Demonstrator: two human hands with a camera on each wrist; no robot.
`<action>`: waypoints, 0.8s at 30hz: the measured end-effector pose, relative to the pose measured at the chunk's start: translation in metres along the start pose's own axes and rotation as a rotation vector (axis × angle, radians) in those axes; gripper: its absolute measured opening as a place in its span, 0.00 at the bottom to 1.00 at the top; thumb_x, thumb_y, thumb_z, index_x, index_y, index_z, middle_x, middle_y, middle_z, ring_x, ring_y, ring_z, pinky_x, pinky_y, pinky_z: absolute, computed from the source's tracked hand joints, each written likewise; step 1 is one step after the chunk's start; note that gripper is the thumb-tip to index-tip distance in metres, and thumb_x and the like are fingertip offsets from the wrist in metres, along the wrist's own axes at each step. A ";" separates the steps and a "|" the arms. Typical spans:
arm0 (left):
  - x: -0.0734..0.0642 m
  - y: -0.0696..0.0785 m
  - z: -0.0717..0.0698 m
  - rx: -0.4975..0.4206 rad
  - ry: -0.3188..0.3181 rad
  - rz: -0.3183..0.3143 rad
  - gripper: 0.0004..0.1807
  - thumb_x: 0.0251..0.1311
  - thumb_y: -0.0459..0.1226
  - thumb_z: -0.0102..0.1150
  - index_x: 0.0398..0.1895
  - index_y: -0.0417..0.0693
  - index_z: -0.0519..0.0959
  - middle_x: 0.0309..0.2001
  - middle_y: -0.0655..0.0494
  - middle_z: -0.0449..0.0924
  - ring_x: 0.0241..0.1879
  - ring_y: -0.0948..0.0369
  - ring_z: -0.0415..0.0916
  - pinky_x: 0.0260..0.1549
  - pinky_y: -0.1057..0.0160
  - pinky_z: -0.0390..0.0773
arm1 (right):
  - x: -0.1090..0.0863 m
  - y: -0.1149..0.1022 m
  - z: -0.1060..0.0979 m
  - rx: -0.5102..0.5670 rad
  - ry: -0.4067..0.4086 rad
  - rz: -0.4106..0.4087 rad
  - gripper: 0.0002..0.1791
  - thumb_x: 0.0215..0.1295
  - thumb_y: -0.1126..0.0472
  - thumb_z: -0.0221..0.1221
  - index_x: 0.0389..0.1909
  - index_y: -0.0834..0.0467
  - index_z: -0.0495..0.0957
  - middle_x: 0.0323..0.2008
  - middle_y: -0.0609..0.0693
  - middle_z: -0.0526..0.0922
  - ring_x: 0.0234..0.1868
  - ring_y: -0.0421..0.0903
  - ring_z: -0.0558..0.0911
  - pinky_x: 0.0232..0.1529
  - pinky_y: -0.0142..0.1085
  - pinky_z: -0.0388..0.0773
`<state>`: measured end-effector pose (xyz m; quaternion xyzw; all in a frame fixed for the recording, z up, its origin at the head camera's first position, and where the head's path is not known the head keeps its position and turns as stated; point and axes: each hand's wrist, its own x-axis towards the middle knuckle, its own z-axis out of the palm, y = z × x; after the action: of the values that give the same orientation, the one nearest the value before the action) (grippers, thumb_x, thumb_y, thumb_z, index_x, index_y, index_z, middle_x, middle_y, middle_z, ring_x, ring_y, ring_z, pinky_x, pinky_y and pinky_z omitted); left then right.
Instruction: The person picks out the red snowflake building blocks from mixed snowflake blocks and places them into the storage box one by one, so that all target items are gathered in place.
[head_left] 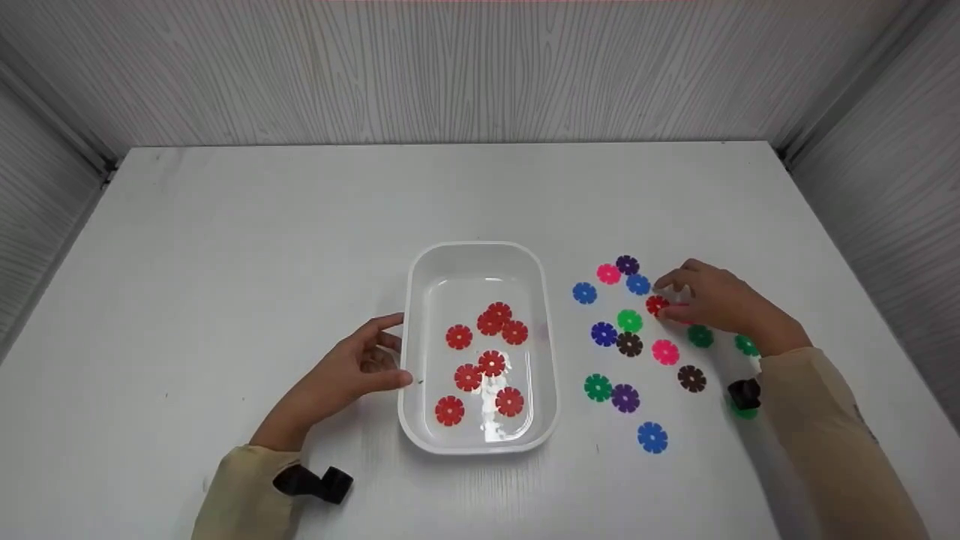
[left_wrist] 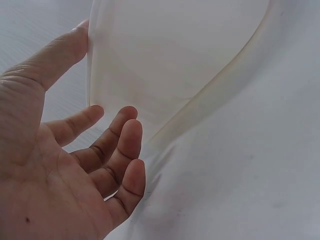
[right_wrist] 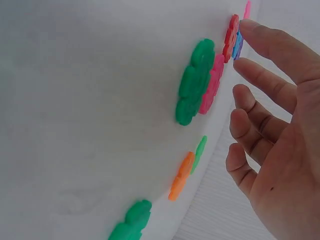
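Note:
My left hand (head_left: 352, 371) is at the left side of a white plastic tray (head_left: 551, 352). Its thumb and index fingertips touch the tray's wall (left_wrist: 165, 55), while the other fingers are loosely bent outside it. Several red snowflake discs (head_left: 449, 411) lie in the tray. On the right, my right hand (head_left: 712, 300) is low over the table, its thumb and index finger spread around a red snowflake disc (head_left: 655, 304). In the right wrist view these fingertips are close to the red disc (right_wrist: 230, 40); no grip on it shows. A pink disc is partly hidden beneath the hand.
Loose discs lie right of the tray, among them blue (head_left: 652, 437), purple (head_left: 625, 398), brown (head_left: 691, 379), pink (head_left: 665, 352) and green (head_left: 598, 387). An orange disc (right_wrist: 181, 176) shows in the right wrist view. Pale wood-grain panels (head_left: 450, 75) border the white table (head_left: 262, 225).

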<state>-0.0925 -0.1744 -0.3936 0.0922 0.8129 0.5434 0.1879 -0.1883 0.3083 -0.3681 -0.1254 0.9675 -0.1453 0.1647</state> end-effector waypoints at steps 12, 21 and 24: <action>0.000 0.001 0.000 0.009 0.013 -0.006 0.42 0.52 0.44 0.69 0.71 0.54 0.61 0.52 0.47 0.74 0.45 0.56 0.73 0.47 0.60 0.75 | -0.005 -0.010 0.003 -0.134 0.042 -0.076 0.23 0.55 0.58 0.68 0.53 0.59 0.79 0.48 0.59 0.77 0.50 0.58 0.76 0.48 0.53 0.80; 0.000 0.001 0.001 0.014 0.018 -0.015 0.42 0.52 0.44 0.69 0.71 0.53 0.61 0.52 0.46 0.74 0.44 0.56 0.73 0.45 0.62 0.75 | -0.004 -0.016 0.005 -0.189 0.032 -0.060 0.26 0.51 0.57 0.69 0.51 0.62 0.76 0.46 0.59 0.78 0.48 0.56 0.76 0.48 0.52 0.80; 0.000 0.001 0.001 0.020 0.015 -0.009 0.42 0.52 0.45 0.69 0.71 0.52 0.61 0.52 0.46 0.74 0.43 0.56 0.73 0.45 0.62 0.75 | -0.003 -0.015 0.006 -0.219 0.030 -0.054 0.27 0.49 0.55 0.70 0.50 0.62 0.77 0.45 0.59 0.78 0.48 0.56 0.76 0.48 0.53 0.79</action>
<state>-0.0917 -0.1733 -0.3927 0.0864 0.8201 0.5350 0.1835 -0.1801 0.2942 -0.3677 -0.1663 0.9762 -0.0452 0.1314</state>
